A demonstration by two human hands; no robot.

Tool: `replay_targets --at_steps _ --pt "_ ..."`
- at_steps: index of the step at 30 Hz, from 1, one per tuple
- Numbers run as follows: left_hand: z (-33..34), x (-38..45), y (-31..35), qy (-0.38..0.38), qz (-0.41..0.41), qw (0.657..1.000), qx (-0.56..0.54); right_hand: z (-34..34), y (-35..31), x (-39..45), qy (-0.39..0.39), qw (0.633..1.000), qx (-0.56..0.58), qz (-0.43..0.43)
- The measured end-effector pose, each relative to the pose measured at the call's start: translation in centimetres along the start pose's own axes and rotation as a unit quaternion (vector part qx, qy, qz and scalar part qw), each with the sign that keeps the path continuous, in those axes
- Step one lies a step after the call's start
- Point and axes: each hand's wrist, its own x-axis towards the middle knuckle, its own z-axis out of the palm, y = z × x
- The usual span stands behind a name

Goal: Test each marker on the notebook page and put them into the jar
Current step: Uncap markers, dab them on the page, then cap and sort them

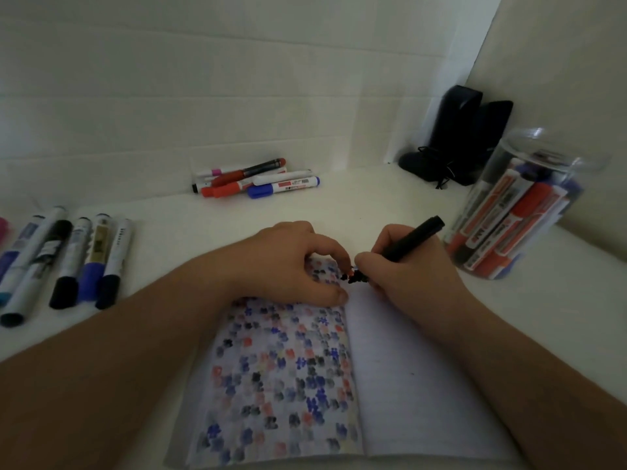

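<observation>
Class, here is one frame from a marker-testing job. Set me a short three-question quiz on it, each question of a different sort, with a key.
1. True or false: the right hand grips the black marker with its tip at the top of the notebook.
2. Where does the jar stand? A) left of the notebook B) right of the notebook C) on the notebook
3. Fill in: the left hand rests on the notebook's ______ page, the one covered in coloured marks.

Key: 1 true; 2 B; 3 left
</observation>
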Motion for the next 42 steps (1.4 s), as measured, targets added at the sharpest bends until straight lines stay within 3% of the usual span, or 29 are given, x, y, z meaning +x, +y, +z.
replay_targets --at_steps 17,42 --pt "0.21 0.50 -0.60 -0.009 0.004 1.000 0.015 0.19 -0.26 -0.19 -0.009 0.999 -0.040 0.011" --pt "0.32 0.52 -0.62 -0.003 -0.001 1.000 0.015 0.32 -0.04 -0.11 -0.009 1.000 -0.003 0.014"
